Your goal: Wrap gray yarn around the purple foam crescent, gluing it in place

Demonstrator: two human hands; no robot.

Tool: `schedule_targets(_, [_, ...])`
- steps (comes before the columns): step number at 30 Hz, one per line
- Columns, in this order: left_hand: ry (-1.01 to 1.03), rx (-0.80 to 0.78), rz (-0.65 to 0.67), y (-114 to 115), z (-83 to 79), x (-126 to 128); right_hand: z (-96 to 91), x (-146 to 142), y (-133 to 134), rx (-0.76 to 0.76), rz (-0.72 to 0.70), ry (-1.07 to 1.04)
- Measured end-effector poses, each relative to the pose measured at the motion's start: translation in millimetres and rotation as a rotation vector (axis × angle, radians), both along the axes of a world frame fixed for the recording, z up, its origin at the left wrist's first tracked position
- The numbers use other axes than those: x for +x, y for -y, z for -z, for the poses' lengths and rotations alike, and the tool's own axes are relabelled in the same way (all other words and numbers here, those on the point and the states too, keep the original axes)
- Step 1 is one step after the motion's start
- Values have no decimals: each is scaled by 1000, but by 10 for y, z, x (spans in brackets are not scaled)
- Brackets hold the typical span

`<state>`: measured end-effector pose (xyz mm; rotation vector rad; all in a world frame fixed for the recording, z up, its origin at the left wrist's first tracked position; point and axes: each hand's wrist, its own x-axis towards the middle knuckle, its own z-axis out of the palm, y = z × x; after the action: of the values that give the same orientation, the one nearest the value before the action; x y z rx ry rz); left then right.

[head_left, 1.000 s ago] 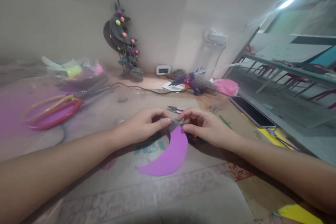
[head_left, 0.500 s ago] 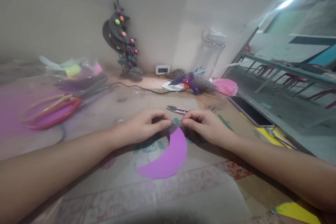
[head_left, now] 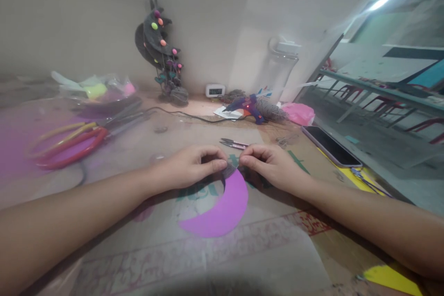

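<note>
A purple crescent cutout (head_left: 222,212) lies over the covered cardboard in front of me, its upper tip wrapped in dark grey yarn (head_left: 229,171). My left hand (head_left: 199,164) pinches that wrapped tip between thumb and fingers. Just right of the tip, my right hand (head_left: 267,164) is closed in a pinch, with a thin strand of the yarn running to its fingertips; most of the strand is hidden. Thread snips (head_left: 234,144) lie right behind the hands.
Large scissors (head_left: 74,148) with red and yellow handles lie left. Behind are a glue gun (head_left: 248,107) with a cord, a small clock (head_left: 215,90), a clear bottle (head_left: 280,71) and a decorated grey moon hanging (head_left: 157,39). A phone (head_left: 331,145) rests at the right edge.
Both hands stay in almost the same place and grip. The crescent has shifted very slightly, and a thin strand shows a little more between the hands.
</note>
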<state>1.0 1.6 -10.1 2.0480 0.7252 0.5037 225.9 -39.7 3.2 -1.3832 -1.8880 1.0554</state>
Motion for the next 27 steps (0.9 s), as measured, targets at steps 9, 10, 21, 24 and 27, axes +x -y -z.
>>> schedule_targets(9, [8, 3, 19, 17, -17, 9, -8, -18, 22, 80, -13, 33])
schedule_targets(10, [11, 4, 22, 18, -19, 8, -8, -18, 20, 89, -15, 38])
schedule_targets(21, [27, -12, 48, 13, -10, 9, -6, -39, -4, 185, -34, 104])
schedule_targets(24, [13, -20, 14, 5, -8, 9, 12, -33, -22, 156, -28, 44])
schedule_targets(27, [18, -29, -73, -1, -5, 10, 35, 0, -50, 171, 12, -102])
